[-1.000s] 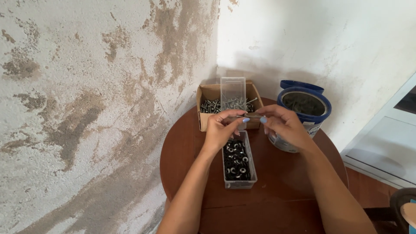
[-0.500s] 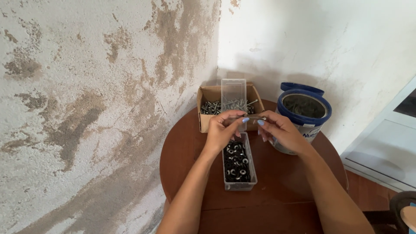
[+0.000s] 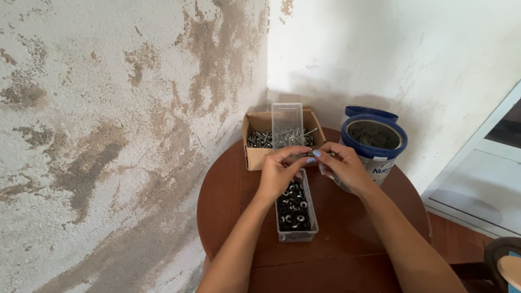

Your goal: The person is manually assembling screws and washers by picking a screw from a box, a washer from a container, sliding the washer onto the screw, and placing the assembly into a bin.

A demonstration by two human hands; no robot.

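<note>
Two hands meet at the centre of the frame, fingertips pressed together around a small metal screw pinched between them. The left hand curls its fingers over the piece from the left; the right hand closes on it from the right. Just below them lies a clear, narrow plastic tray filled with dark ring-shaped washers. Above, toward upper centre, an open cardboard box holds a tangle of grey screws, with the tray's clear lid standing upright in it. Right of the hands stands a round blue-rimmed tin. All rest on a round, smooth, reddish-brown bench in a corner of rough, blotched plaster wall.
</note>
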